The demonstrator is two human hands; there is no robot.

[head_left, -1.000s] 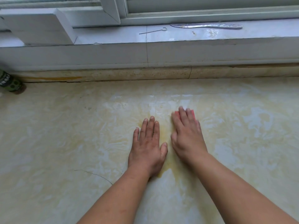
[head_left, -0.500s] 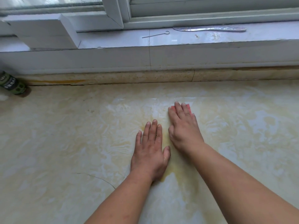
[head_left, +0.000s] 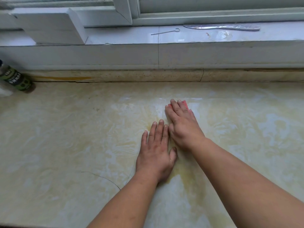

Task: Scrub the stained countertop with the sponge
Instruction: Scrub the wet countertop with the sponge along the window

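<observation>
The countertop (head_left: 65, 145) is cream marble with yellowish stains and wet white streaks around the middle. My right hand (head_left: 182, 125) lies flat on a pink sponge (head_left: 185, 103), pressing it onto the counter; only the sponge's far edge shows past my fingertips. My left hand (head_left: 156, 153) rests palm down on the counter just left of and nearer than the right, fingers together, holding nothing. A yellow stain (head_left: 179, 171) shows between and below the two hands.
A green-labelled bottle (head_left: 14, 78) stands at the far left against the beige backsplash (head_left: 131, 76). On the window sill (head_left: 123, 37) behind lie a thin metal hook (head_left: 166, 31) and a flat silvery insole-shaped piece (head_left: 222, 27). A thin crack (head_left: 102, 177) runs through the near-left counter.
My right hand has pushed the sponge away from me, toward the backsplash. My left hand has stayed flat in about the same spot.
</observation>
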